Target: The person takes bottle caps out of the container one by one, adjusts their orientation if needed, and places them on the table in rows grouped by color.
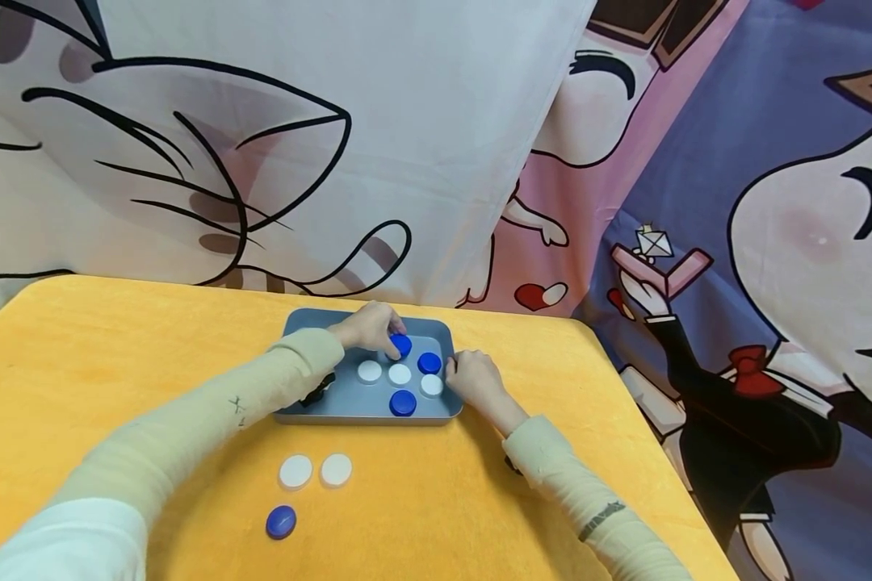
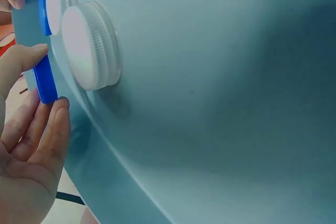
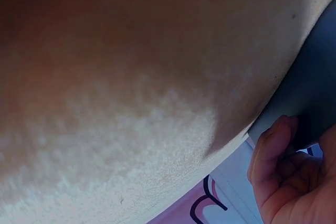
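Observation:
In the head view a shallow blue-grey tray (image 1: 356, 403) lies on the table. Over its back part my left hand (image 1: 369, 329) pinches a blue bottle cap (image 1: 401, 346) between thumb and fingers; the left wrist view has this cap (image 2: 45, 80) tipped on edge. Three white caps (image 1: 400, 374) form a row in the tray. One blue cap (image 1: 403, 403) sits in front of that row and another blue cap (image 1: 429, 363) behind its right end. My right hand (image 1: 475, 378) grips the tray's right wall with curled fingers, seen partly in the right wrist view.
On the yellow tabletop (image 1: 189, 476), nearer than the tray, lie two white caps (image 1: 295, 472) side by side and a blue cap (image 1: 281, 522). A printed cartoon cloth (image 1: 436, 145) hangs right behind the table and along its right side.

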Tool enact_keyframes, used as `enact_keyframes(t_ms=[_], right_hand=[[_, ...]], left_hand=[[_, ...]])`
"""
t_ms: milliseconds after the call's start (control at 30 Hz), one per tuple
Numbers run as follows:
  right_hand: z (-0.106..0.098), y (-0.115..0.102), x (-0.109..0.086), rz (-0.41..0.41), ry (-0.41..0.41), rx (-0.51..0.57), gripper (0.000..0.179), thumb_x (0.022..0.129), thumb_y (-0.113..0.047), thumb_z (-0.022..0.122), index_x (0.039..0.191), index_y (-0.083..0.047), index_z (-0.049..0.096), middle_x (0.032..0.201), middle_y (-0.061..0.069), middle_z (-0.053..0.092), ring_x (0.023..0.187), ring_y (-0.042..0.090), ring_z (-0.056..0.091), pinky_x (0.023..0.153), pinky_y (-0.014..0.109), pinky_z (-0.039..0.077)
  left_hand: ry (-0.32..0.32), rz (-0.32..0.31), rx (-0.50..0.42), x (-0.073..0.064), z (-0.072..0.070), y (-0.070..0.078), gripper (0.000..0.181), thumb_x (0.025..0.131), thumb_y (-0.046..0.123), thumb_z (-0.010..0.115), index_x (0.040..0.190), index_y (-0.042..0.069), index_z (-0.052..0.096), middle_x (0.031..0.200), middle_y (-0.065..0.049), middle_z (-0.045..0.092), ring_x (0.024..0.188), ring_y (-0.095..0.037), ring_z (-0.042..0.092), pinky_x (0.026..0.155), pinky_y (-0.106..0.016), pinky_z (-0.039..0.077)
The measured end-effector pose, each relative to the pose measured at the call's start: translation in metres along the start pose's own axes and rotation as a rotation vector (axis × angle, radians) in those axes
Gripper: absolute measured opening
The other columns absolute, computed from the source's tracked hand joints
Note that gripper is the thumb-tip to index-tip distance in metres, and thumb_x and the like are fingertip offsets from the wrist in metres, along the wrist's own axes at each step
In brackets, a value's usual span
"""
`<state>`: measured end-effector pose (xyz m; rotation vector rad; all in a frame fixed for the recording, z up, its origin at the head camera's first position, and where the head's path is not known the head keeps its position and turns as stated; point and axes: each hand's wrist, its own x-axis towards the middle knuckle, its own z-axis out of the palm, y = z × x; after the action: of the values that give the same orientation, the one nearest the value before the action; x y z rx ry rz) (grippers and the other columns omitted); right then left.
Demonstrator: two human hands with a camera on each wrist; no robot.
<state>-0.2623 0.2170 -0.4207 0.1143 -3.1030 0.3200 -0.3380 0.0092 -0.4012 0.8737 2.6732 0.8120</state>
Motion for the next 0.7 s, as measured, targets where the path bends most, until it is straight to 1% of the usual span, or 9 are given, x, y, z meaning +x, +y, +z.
enact_keyframes(t_ms=[233, 467, 700], right_hand=[[0.001, 0.0, 0.0, -0.005, 0.01, -0.016, 0.041, 0.096, -0.021, 0.052, 0.057, -0.008, 0.054, 0.05, 0.002, 0.047, 0.048, 0.017, 0.049, 0.047, 0.024, 0.037], [0.002, -0.001, 0.0, -0.013, 0.009, -0.01, 0.039, 0.096, -0.021, 0.052, 0.059, -0.008, 0.056, 0.051, 0.003, 0.049, 0.049, 0.017, 0.05, 0.048, 0.024, 0.038], [0.002, 0.001, 0.0, -0.014, 0.015, -0.009, 0.039, 0.096, -0.021, 0.052, 0.059, -0.008, 0.056, 0.051, 0.003, 0.048, 0.048, 0.017, 0.049, 0.047, 0.023, 0.037]], left_hand=[[0.009, 0.019, -0.009, -0.008, -0.007, 0.007, 0.045, 0.075, 0.019, 0.082, 0.115, 0.002, 0.069, 0.116, -0.013, 0.07, 0.107, -0.027, 0.065, 0.095, -0.039, 0.051], [0.036, 0.028, -0.032, -0.021, -0.012, 0.014, 0.044, 0.073, 0.018, 0.083, 0.112, 0.001, 0.07, 0.112, -0.013, 0.071, 0.096, -0.023, 0.065, 0.087, -0.034, 0.055], [0.055, 0.033, -0.038, -0.031, -0.013, 0.016, 0.042, 0.072, 0.019, 0.084, 0.109, 0.002, 0.071, 0.109, -0.012, 0.072, 0.087, -0.019, 0.065, 0.08, -0.029, 0.056]])
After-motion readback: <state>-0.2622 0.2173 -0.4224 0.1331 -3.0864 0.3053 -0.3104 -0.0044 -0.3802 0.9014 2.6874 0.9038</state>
